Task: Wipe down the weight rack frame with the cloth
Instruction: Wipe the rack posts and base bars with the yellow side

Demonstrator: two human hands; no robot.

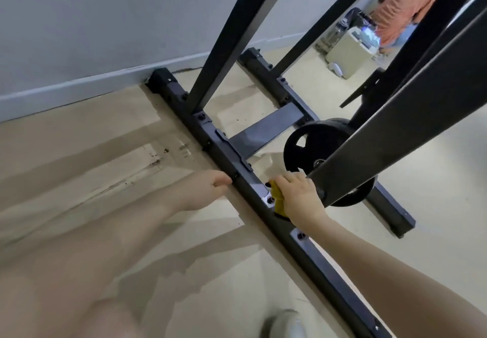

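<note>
View from my head camera, looking down at the base of the weight rack frame [263,195], whose long black floor rail runs diagonally from the wall skirting at upper left to the lower right edge. My right hand [297,198] lies on top of this rail, fingers curled over the yellow cloth [278,200], which is pressed against the rail's upper face beside a bolted bracket; only a folded edge of the cloth shows past my fingers. My left hand [208,187] is at the rail's other side, fingers loosely curled with the tips touching or just beside the rail's edge; I cannot tell whether they grip it. A flat crossbar [266,132] joins this rail to a second, parallel rail farther back. A black weight plate [316,147] stands on edge just beyond my right hand, partly covered by a sloping dark beam [395,132]. Two slanted uprights rise from the rails toward the top of the view. The beige floor [105,153] carries pale streaks and small dark specks near the rail. At the bottom edge, the toe of a light shoe [284,324] is visible.
</note>
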